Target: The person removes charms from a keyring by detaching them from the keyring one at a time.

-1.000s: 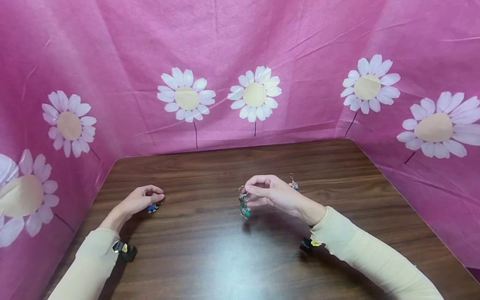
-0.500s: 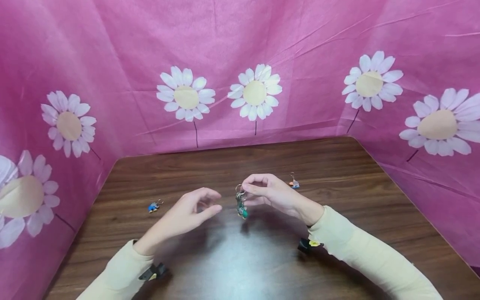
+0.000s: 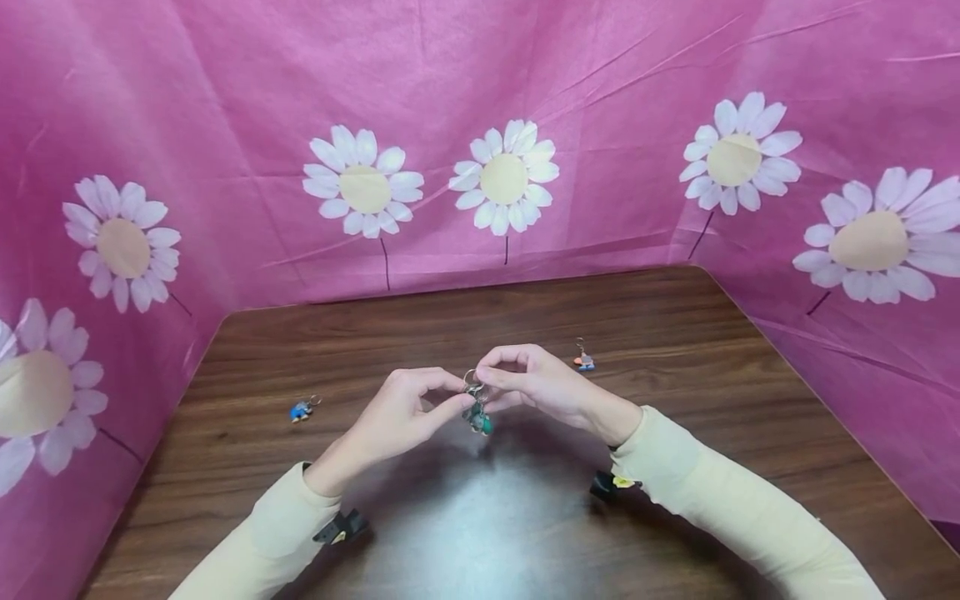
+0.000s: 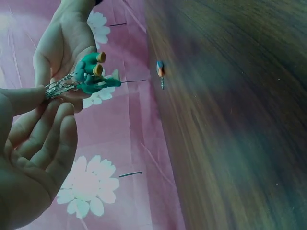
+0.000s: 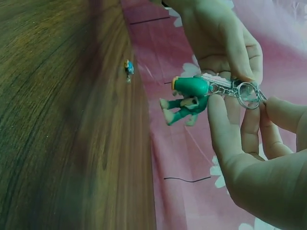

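Both hands meet at a bunch of green figure keychains (image 3: 477, 421) held above the table. My left hand (image 3: 408, 412) pinches its metal chains (image 4: 57, 88) between thumb and fingers, as the left wrist view shows. My right hand (image 3: 543, 387) pinches the split rings (image 5: 248, 95) at the top. The green figures (image 5: 192, 86) dangle below the fingers, with yellowish feet, overlapping one another. On the table left of my left hand lies a blue figure keychain (image 3: 302, 411). Beyond my right hand is an orange, grey and blue figure keychain (image 3: 584, 362).
The dark wooden table (image 3: 660, 333) is enclosed at the back and sides by a pink cloth (image 3: 435, 75) printed with white daisies. A small black device (image 3: 341, 527) sits on the left wrist and another black device (image 3: 603, 485) on the right.
My left hand has left the blue keychain and moved right to the green keychains, taking hold of their chains. My right hand still holds the rings, nearly in place.
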`<action>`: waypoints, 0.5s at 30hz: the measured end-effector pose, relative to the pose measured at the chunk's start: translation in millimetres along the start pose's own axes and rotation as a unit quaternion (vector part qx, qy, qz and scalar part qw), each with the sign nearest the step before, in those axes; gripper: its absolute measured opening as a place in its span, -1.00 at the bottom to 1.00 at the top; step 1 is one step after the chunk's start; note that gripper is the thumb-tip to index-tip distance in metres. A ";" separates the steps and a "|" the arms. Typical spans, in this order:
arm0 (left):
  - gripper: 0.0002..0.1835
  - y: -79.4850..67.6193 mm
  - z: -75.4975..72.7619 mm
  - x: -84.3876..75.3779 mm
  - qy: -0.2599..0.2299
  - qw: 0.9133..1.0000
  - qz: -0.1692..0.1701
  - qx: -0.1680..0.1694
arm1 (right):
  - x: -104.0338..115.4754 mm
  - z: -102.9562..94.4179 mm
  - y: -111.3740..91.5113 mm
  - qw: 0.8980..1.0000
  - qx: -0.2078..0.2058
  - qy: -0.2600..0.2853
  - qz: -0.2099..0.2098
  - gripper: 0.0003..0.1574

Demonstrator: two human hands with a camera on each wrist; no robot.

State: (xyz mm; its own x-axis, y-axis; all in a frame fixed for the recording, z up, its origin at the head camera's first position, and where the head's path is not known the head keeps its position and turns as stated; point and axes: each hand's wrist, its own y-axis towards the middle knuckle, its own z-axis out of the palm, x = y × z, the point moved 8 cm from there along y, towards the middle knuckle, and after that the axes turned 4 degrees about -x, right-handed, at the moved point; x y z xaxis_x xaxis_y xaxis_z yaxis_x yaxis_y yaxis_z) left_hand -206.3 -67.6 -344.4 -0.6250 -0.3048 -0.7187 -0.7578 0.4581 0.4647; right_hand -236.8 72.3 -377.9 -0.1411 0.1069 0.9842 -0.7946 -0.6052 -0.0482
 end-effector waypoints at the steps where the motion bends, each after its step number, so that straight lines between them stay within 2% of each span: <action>1: -0.91 -0.2 -0.6 0.5 -0.006 1.000 -0.006 -0.001 | -0.2 -0.2 0.0 1.000 0.000 -0.003 0.001 -0.82; 10: -0.91 -2.6 -2.4 7.0 -0.029 0.997 -0.064 -0.035 | -2.0 1.9 1.4 1.000 0.008 -0.004 0.004 -0.84; 12: -0.90 -3.4 -1.9 9.2 -0.037 0.996 -0.079 -0.037 | -2.5 2.8 1.4 1.000 0.012 0.000 0.007 -0.84; 15: -0.87 -4.0 0.1 11.7 -0.076 0.991 -0.105 -0.026 | -2.7 3.6 1.4 1.000 0.016 0.005 0.010 -0.84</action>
State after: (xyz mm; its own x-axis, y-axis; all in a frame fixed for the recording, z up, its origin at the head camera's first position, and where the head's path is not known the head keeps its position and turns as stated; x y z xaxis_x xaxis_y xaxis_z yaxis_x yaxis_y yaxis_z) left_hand -210.6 -72.9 -354.7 -0.4207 -0.2575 -0.8699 -0.8791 0.3526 0.3208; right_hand -235.3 68.2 -380.0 -0.1626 0.1016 0.9814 -0.7722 -0.6323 -0.0625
